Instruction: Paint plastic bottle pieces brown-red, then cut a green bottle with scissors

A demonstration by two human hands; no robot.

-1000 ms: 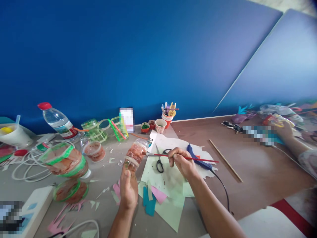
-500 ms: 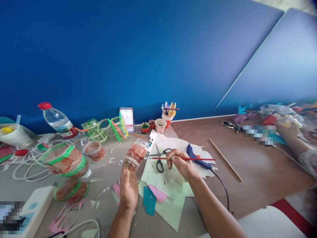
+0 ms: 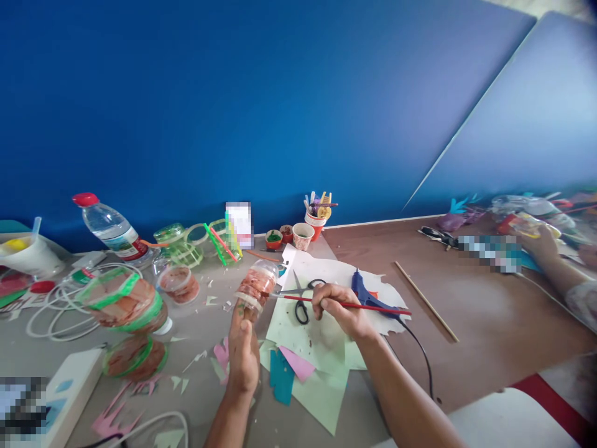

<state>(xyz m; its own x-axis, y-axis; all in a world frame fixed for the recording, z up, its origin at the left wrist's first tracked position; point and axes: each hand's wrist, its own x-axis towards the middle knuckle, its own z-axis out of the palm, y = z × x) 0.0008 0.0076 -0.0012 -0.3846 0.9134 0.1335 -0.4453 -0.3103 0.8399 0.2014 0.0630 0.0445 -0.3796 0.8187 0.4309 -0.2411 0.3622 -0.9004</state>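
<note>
My left hand [image 3: 245, 354] is wrapped round the lower end of a clear plastic bottle piece [image 3: 257, 283], smeared with reddish-brown paint and banded with a pale strip. A thin red-handled paintbrush [image 3: 364, 306] is pinched in my right hand [image 3: 338, 306], its tip touching the painted side of the bottle piece. Beneath the brush lie black-handled scissors [image 3: 302, 311] on white paper [image 3: 289, 323]. A blue hot glue gun [image 3: 361, 289] rests just beyond my right hand.
Small paint cups [image 3: 273, 239] stand by the wall. Painted bottle pieces with green bands [image 3: 121, 298] and a red-capped water bottle [image 3: 109, 227] are at left. A wooden stick [image 3: 426, 302] lies right. Another person's hand [image 3: 543, 246] holds something at far right.
The brush has tilted, its tip now higher against the bottle piece and its rear end lower. The bottle piece has shifted slightly. At far right the other person's hand has moved left.
</note>
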